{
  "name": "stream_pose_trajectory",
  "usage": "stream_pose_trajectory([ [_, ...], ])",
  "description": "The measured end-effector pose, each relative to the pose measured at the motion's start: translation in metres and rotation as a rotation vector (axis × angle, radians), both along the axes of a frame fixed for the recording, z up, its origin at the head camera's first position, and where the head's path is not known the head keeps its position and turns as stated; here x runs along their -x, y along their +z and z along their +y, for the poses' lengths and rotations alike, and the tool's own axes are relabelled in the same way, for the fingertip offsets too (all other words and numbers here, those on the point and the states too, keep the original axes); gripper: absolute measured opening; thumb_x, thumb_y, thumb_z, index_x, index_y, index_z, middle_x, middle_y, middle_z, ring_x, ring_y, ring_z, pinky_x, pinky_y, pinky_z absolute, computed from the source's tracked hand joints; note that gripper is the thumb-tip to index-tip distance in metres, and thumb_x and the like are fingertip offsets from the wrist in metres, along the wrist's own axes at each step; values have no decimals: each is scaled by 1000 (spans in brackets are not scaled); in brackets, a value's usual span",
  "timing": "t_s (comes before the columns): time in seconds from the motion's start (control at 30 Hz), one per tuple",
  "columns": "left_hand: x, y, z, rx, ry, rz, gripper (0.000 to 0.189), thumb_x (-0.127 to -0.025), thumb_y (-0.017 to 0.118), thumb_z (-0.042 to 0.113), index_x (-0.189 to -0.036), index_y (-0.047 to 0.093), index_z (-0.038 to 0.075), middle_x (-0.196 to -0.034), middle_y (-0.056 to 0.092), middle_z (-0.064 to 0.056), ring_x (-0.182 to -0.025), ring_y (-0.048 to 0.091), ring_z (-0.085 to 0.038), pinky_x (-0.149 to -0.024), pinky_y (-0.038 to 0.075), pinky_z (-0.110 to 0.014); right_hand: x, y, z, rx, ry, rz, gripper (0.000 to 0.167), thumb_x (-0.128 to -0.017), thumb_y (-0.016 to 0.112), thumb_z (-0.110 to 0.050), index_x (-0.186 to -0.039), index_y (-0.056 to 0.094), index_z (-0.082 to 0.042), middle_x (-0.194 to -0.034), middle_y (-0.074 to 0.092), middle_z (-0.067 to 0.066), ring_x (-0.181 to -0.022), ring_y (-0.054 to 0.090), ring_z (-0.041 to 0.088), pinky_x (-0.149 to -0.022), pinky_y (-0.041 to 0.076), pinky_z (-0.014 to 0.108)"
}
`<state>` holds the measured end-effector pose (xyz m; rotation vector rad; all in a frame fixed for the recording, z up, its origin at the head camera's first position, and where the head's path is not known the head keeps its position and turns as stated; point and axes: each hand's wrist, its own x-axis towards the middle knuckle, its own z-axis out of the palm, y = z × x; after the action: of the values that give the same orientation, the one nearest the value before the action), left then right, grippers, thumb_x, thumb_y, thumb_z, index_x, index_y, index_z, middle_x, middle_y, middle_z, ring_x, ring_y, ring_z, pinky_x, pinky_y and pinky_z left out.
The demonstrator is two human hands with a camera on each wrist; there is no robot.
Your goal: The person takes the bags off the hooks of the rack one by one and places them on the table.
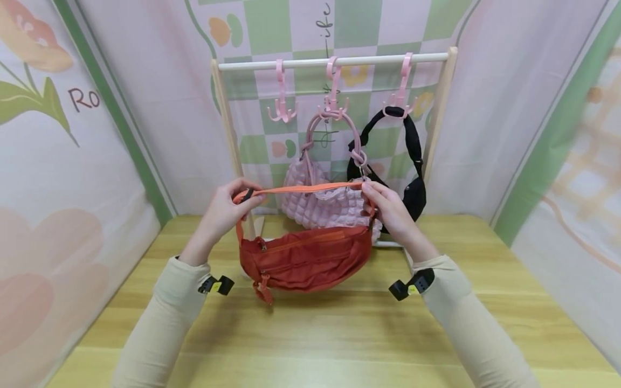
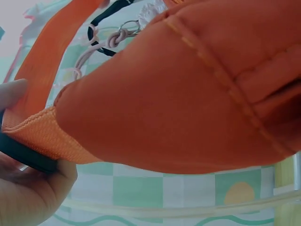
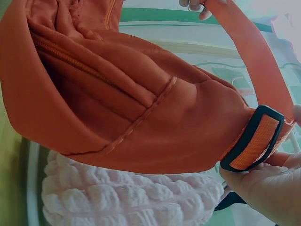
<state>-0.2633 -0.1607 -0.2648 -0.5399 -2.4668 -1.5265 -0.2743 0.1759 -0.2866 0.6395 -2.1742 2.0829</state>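
Observation:
A red-orange waist bag [image 1: 310, 258] with zipped pockets hangs from its orange strap [image 1: 310, 188], which is stretched level between both hands. At its left end my left hand [image 1: 230, 207] pinches the strap by a black buckle [image 2: 28, 153]. My right hand [image 1: 390, 207] pinches the other end, beside another black buckle [image 3: 251, 139] in the right wrist view. A zip pull [image 1: 263, 288] dangles at the bag's lower left. Behind it, a pink puffy handbag [image 1: 330, 207] hangs by its knotted handle, partly hidden by the red bag.
A rack with a white bar [image 1: 310, 63] and wooden side posts stands at the table's back. Three pink hooks hang on it; the left hook [image 1: 281, 97] carries no bag. From the right hook [image 1: 401, 86] hangs a black bag [image 1: 414, 194]. The wooden table [image 1: 310, 345] stretches out in front.

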Motion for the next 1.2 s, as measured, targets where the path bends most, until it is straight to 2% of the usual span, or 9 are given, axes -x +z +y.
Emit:
stream_pose_trajectory([
  [0.13,-2,-4,-2,10,14,-22,31,-86,70,32,-108,64,12,-80,55,-6,-55,49,-17,-49,46,-28,-2,-5,1,37,24,-34,27,-101,45,-29,-82,46,-10,-65,38,-4,-59,38,8,-58,34,21],
  [0.4,-4,-12,-8,34,30,-19,31,-84,71,34,-107,65,13,-79,54,-5,-58,45,-14,-51,43,-26,-5,-11,1,37,53,-42,29,-101,45,-26,-77,44,-9,-64,38,-3,-56,37,8,-56,37,22],
  [0.6,-5,-20,-13,37,28,-25,33,-82,74,36,-105,65,15,-85,57,-4,-68,44,-17,-61,39,-28,-6,-16,3,47,69,-58,20,-100,46,-21,-83,53,-13,-64,36,-3,-58,36,8,-59,39,22],
  [0.87,-9,-32,-18,38,23,-47,36,-78,76,39,-104,64,17,-88,57,-4,-71,45,-18,-61,40,-28,-8,-23,7,-13,69,-54,14,-100,48,-20,-96,61,-20,-67,37,-3,-60,37,8,-58,40,22],
  [1.07,-11,-38,-20,35,18,-61,39,-78,76,40,-106,64,16,-92,59,-5,-74,49,-18,-62,43,-27,-7,-27,11,-50,67,-53,14,-100,48,-23,-103,61,-18,-68,37,-3,-60,37,8,-54,35,21],
  [1.2,-11,-41,-21,49,32,-70,39,-78,76,42,-105,64,17,-94,61,-4,-76,50,-19,-62,44,-27,-8,-28,13,-87,55,-48,18,-99,49,-22,-107,60,-10,-67,38,-4,-61,38,8,-55,37,21],
])
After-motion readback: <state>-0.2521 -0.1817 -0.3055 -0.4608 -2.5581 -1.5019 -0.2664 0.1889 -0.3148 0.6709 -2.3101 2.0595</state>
